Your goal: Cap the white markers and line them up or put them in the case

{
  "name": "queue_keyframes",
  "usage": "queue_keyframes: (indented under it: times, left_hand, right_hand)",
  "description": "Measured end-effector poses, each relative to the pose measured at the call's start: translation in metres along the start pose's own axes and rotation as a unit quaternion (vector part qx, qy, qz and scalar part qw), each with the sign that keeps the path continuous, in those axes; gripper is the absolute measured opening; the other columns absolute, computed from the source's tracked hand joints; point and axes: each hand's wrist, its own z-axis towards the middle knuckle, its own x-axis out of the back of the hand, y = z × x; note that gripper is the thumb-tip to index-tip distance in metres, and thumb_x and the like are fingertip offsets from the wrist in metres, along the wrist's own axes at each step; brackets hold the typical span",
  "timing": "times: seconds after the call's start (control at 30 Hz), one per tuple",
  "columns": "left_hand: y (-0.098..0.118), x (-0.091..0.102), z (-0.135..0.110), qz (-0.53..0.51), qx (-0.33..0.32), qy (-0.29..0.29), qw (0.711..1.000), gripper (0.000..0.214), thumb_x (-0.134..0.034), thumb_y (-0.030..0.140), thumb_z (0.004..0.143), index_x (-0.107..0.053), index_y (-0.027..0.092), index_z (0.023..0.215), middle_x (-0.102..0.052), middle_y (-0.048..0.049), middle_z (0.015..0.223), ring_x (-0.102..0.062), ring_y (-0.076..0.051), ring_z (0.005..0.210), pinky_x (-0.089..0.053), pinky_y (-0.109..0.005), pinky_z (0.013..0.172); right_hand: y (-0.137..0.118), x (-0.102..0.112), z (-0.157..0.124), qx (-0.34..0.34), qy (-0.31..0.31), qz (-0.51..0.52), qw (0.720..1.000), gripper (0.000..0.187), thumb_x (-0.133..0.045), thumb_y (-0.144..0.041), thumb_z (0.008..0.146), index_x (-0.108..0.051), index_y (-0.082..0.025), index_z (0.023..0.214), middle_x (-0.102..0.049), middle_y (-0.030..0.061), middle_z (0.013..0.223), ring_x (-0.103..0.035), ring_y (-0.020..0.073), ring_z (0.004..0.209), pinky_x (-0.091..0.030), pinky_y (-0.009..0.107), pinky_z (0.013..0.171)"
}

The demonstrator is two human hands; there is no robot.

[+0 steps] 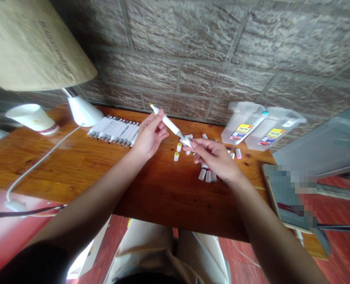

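My left hand (151,134) pinches a white marker (169,124) by its barrel above the table. The marker is tilted, its yellow-green tip up at the left and its grey end down at the right. At that lower end my right hand (212,156) pinches a white marker cap (188,142); whether the cap touches the marker's end I cannot tell. Below lie two white caps with yellow tops (176,156). Several more loose caps (208,175) are scattered under and around my right hand, which partly hides them.
A row of white markers (112,129) lies at the left, beside a lamp (82,110) and a paper cup (34,118). Two clear plastic cases (241,122) stand at the back right against the brick wall (163,75). A tablet (287,197) rests at the right edge.
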Motion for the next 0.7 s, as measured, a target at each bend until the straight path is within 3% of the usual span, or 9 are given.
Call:
queue_keyframes:
  times: [0.23,0.7]
  left_hand:
    - [-0.005,-0.0026,-0.0049,0.022,0.003,-0.047,0.999,0.028,-0.085,0.035,0.078,-0.065,0.016,0.081,-0.043,0.008,0.06,-0.037,-0.002,0.047,-0.033,-0.015,0.046]
    - [0.0017,0.0034,0.0037,0.017,-0.002,0.043,0.999,0.032,-0.084,0.041,0.078,-0.062,0.018,0.08,-0.041,0.009,0.06,-0.034,-0.002,0.044,-0.033,-0.017,0.045]
  right_hand:
    - [0.0085,-0.0038,0.0019,0.01,-0.027,0.013,1.0,0.041,-0.069,-0.055,0.088,-0.072,-0.02,0.109,-0.079,0.0065,0.106,-0.058,0.008,0.056,-0.043,0.022,0.047]
    - [0.0037,0.0036,0.0019,-0.02,0.015,0.081,0.996,0.037,-0.076,-0.053,0.083,-0.076,-0.021,0.1,-0.08,0.0082,0.104,-0.053,0.0066,0.056,-0.034,0.021,0.045]
